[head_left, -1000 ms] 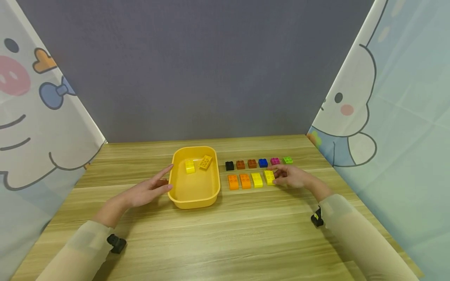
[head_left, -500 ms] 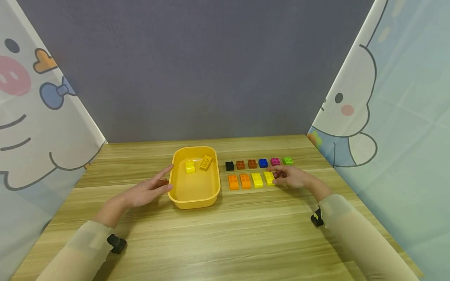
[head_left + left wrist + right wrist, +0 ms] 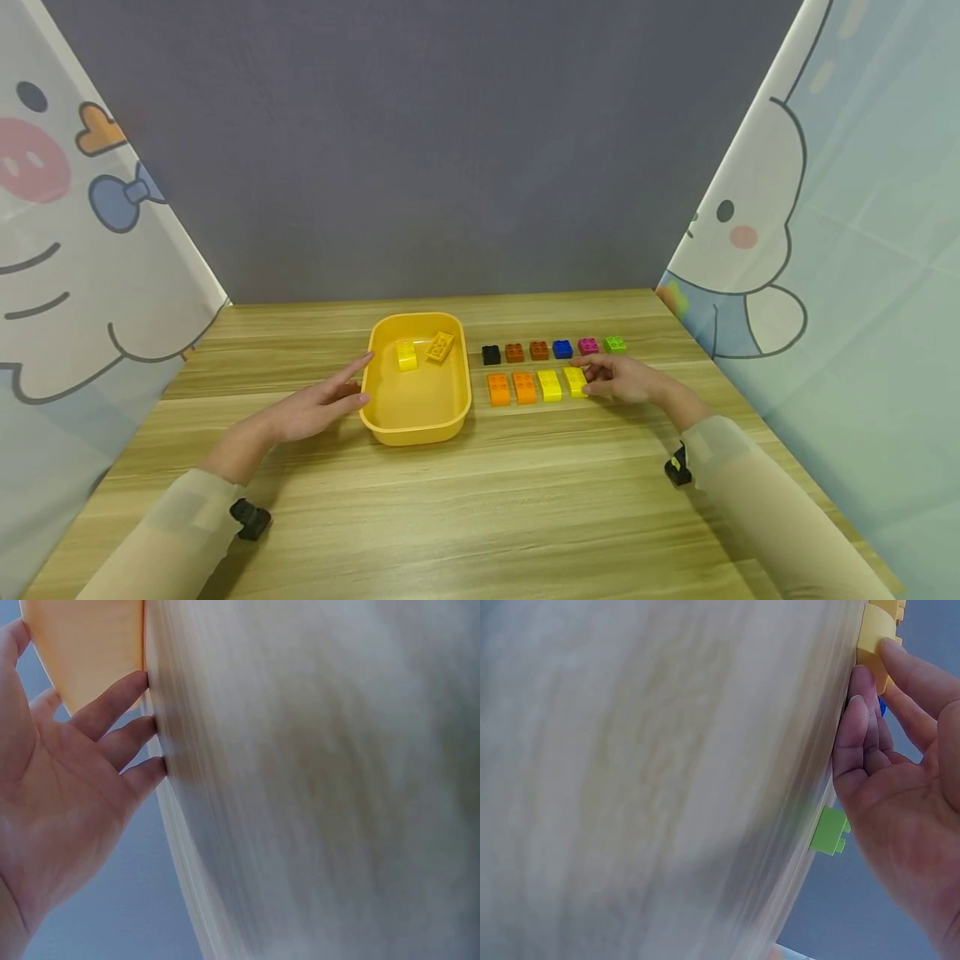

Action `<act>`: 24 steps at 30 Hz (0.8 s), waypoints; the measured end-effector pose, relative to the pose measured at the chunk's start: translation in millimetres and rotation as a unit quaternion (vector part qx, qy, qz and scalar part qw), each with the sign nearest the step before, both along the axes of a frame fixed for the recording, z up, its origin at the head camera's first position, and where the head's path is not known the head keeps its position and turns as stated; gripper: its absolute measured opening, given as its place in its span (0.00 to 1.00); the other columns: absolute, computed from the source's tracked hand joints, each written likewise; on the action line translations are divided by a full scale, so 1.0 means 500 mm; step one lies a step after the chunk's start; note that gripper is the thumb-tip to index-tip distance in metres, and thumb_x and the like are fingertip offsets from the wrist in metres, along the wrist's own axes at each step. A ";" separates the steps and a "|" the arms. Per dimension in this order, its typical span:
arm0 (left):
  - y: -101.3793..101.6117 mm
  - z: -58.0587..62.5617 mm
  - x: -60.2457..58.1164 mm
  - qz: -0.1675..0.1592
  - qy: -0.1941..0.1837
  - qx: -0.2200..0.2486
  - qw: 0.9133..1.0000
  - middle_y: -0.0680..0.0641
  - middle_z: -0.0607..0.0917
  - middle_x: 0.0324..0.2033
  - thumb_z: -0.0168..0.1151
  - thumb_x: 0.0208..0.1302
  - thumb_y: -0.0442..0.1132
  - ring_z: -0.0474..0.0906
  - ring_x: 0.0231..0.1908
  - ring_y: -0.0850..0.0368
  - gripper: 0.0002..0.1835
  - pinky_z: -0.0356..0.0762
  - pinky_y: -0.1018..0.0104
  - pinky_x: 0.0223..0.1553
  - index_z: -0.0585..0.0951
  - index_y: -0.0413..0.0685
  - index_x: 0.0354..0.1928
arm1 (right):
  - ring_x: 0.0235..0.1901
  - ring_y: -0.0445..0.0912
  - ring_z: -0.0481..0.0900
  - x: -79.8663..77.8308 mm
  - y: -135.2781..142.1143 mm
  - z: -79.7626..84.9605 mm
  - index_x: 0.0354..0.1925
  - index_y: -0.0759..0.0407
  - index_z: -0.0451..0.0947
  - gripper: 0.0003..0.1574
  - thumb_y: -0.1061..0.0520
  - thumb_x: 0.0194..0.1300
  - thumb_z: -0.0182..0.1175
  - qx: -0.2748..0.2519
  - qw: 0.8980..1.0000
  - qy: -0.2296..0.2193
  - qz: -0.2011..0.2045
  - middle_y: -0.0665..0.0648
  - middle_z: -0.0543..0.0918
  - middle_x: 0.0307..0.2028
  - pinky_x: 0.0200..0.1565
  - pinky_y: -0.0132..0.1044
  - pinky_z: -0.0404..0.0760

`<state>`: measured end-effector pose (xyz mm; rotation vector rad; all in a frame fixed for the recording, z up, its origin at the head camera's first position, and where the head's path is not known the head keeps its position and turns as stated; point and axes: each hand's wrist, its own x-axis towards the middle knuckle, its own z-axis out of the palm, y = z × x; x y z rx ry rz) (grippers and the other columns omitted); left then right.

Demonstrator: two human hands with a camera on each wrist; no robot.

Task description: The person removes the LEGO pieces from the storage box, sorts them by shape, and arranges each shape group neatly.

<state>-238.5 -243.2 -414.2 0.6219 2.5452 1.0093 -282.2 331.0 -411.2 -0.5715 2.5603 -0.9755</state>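
My left hand (image 3: 307, 410) rests at the left side of a yellow tray (image 3: 416, 435), fingers spread and fairly straight, fingertips touching its wall. Inside the tray lie a yellow brick (image 3: 407, 356) and a darker yellow brick (image 3: 439, 346) tipped over to show its hollow underside. At the right end of the front row, my right hand (image 3: 622, 379) pinches a yellow building brick (image 3: 575, 382) between thumb and index finger. The right wrist view shows the thumb on that brick (image 3: 875, 646), which sits on the table; the other fingers curl against the tabletop.
Left of the pinched brick stand another yellow brick (image 3: 550, 386) and two orange bricks (image 3: 523, 387). Behind them runs a row of smaller bricks: black (image 3: 491, 355), two brown (image 3: 538, 350), blue (image 3: 562, 349), magenta (image 3: 588, 346) and green (image 3: 615, 344). A grey panel (image 3: 442, 150) closes the back.
Both hands and all the bricks keep their places. The head view has shifted very slightly.
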 end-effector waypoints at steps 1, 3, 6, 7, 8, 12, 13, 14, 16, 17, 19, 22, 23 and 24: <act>0.000 0.000 0.000 0.000 -0.001 0.000 1.000 0.23 0.66 0.80 0.51 0.87 0.60 0.65 0.79 0.23 0.43 0.68 0.24 0.74 0.42 0.68 0.91 | 0.52 0.51 0.80 0.001 0.000 0.001 0.77 0.68 0.70 0.34 0.58 0.80 0.65 -0.001 1.000 0.000 0.001 0.64 0.84 0.53 0.47 0.35 0.82; 0.000 0.000 0.000 -0.001 -0.002 0.000 1.000 0.23 0.66 0.80 0.51 0.87 0.60 0.65 0.79 0.23 0.43 0.69 0.24 0.74 0.42 0.68 0.91 | 0.51 0.51 0.80 0.003 0.000 0.004 0.77 0.69 0.70 0.35 0.58 0.80 0.65 -0.003 1.000 0.000 0.003 0.65 0.84 0.53 0.46 0.34 0.81; 0.000 0.000 0.000 0.001 -0.004 0.000 1.000 0.23 0.66 0.80 0.51 0.87 0.60 0.65 0.79 0.23 0.43 0.69 0.24 0.74 0.42 0.68 0.91 | 0.50 0.51 0.80 0.004 -0.001 0.006 0.77 0.69 0.70 0.35 0.58 0.80 0.66 -0.003 1.000 0.000 0.002 0.66 0.84 0.53 0.44 0.34 0.80; 0.000 0.000 0.000 0.001 -0.004 -0.001 1.000 0.23 0.66 0.80 0.51 0.87 0.60 0.65 0.79 0.23 0.43 0.69 0.24 0.74 0.42 0.68 0.91 | 0.50 0.51 0.79 0.004 -0.001 0.007 0.77 0.69 0.70 0.35 0.58 0.80 0.66 -0.003 1.000 -0.001 0.001 0.66 0.84 0.54 0.43 0.34 0.79; 0.001 0.000 0.000 0.002 -0.005 -0.001 1.000 0.23 0.66 0.79 0.51 0.87 0.61 0.65 0.79 0.23 0.43 0.68 0.24 0.74 0.42 0.68 0.91 | 0.49 0.51 0.79 0.004 -0.001 0.007 0.77 0.69 0.70 0.35 0.58 0.80 0.66 -0.002 1.000 -0.001 0.000 0.66 0.84 0.54 0.43 0.34 0.79; 0.001 0.000 0.001 0.004 -0.005 -0.003 1.000 0.23 0.67 0.79 0.51 0.87 0.61 0.66 0.79 0.23 0.43 0.68 0.24 0.74 0.42 0.68 0.91 | 0.50 0.51 0.80 0.001 0.002 0.006 0.78 0.68 0.70 0.36 0.57 0.80 0.66 0.005 1.000 -0.001 -0.001 0.65 0.84 0.54 0.44 0.34 0.80; 0.001 0.000 0.001 0.005 -0.005 -0.003 1.000 0.23 0.67 0.79 0.51 0.87 0.61 0.66 0.79 0.23 0.43 0.68 0.24 0.74 0.42 0.67 0.91 | 0.50 0.51 0.80 0.001 0.003 0.006 0.78 0.67 0.70 0.36 0.56 0.80 0.66 0.007 1.000 0.001 0.001 0.65 0.84 0.54 0.45 0.34 0.80; 0.001 0.000 0.001 0.005 -0.004 -0.003 1.000 0.23 0.67 0.79 0.51 0.87 0.61 0.66 0.79 0.23 0.43 0.68 0.24 0.74 0.42 0.67 0.91 | 0.50 0.51 0.81 0.001 0.004 0.005 0.78 0.67 0.69 0.36 0.56 0.80 0.66 0.009 1.000 0.001 0.002 0.65 0.84 0.54 0.45 0.35 0.81; 0.001 0.000 0.002 0.006 -0.004 -0.004 1.000 0.23 0.67 0.79 0.51 0.87 0.61 0.65 0.79 0.23 0.43 0.67 0.24 0.74 0.42 0.67 0.91 | 0.50 0.51 0.81 0.000 0.007 0.004 0.79 0.67 0.69 0.37 0.56 0.80 0.66 0.009 1.000 0.004 0.001 0.66 0.84 0.55 0.45 0.35 0.81; 0.001 0.000 0.002 0.006 -0.004 -0.003 1.000 0.23 0.67 0.79 0.51 0.87 0.61 0.65 0.79 0.23 0.43 0.67 0.24 0.74 0.43 0.67 0.91 | 0.50 0.50 0.81 0.000 0.008 0.004 0.79 0.66 0.68 0.38 0.56 0.80 0.67 0.008 1.000 0.006 0.001 0.66 0.83 0.55 0.46 0.34 0.82; 0.001 0.000 0.002 0.006 -0.004 -0.003 1.000 0.23 0.67 0.79 0.51 0.87 0.61 0.66 0.79 0.23 0.43 0.67 0.23 0.74 0.42 0.68 0.91 | 0.49 0.50 0.81 0.000 0.010 0.004 0.80 0.66 0.67 0.38 0.56 0.80 0.66 0.003 1.000 0.011 -0.002 0.66 0.82 0.56 0.46 0.34 0.82; 0.000 -0.001 0.002 0.006 -0.003 -0.004 1.000 0.23 0.68 0.79 0.51 0.87 0.61 0.66 0.79 0.23 0.43 0.67 0.22 0.74 0.43 0.69 0.91 | 0.47 0.49 0.80 0.001 0.009 0.006 0.79 0.66 0.68 0.36 0.57 0.81 0.65 -0.014 0.999 0.031 -0.002 0.66 0.82 0.57 0.45 0.33 0.82; 0.000 -0.001 0.002 0.006 -0.002 -0.004 1.000 0.23 0.68 0.79 0.51 0.87 0.61 0.66 0.79 0.23 0.43 0.66 0.22 0.74 0.43 0.69 0.91 | 0.46 0.48 0.79 0.002 0.007 0.007 0.79 0.66 0.69 0.35 0.57 0.81 0.64 -0.017 0.999 0.040 -0.004 0.66 0.81 0.57 0.45 0.32 0.82; 0.000 -0.002 0.001 0.006 -0.002 -0.003 1.000 0.23 0.68 0.79 0.52 0.87 0.61 0.66 0.79 0.23 0.43 0.66 0.22 0.74 0.43 0.69 0.91 | 0.46 0.48 0.79 0.003 0.003 0.010 0.78 0.66 0.70 0.34 0.57 0.82 0.63 -0.024 0.998 0.051 -0.004 0.66 0.82 0.57 0.44 0.32 0.81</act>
